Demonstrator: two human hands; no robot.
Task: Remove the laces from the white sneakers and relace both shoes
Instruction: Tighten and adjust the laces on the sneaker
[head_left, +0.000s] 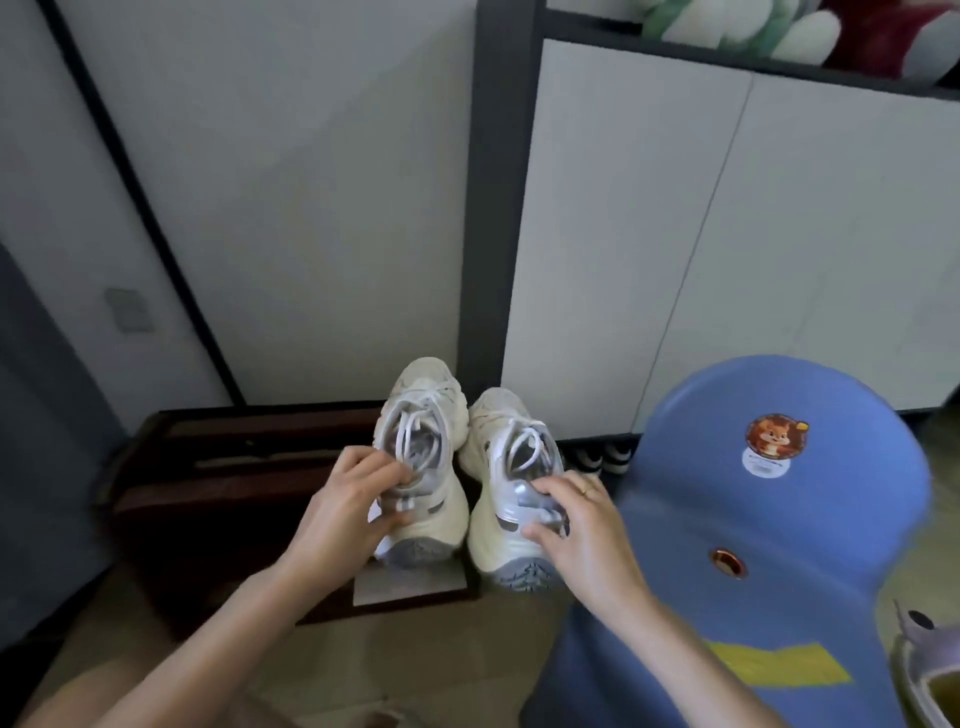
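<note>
Two white sneakers stand side by side, heels toward me and toes toward the wall, both laced. My left hand grips the heel collar of the left sneaker, fingers curled into its opening and thumb on the heel. My right hand grips the heel of the right sneaker the same way, with a ring on one finger. White laces cross the left shoe's tongue, and laces loop over the right shoe's opening.
A dark brown low box lies left of the shoes. A blue plastic stool with a squirrel sticker stands close at right. A white cabinet and a wall panel rise behind. Other shoes peek from under the cabinet.
</note>
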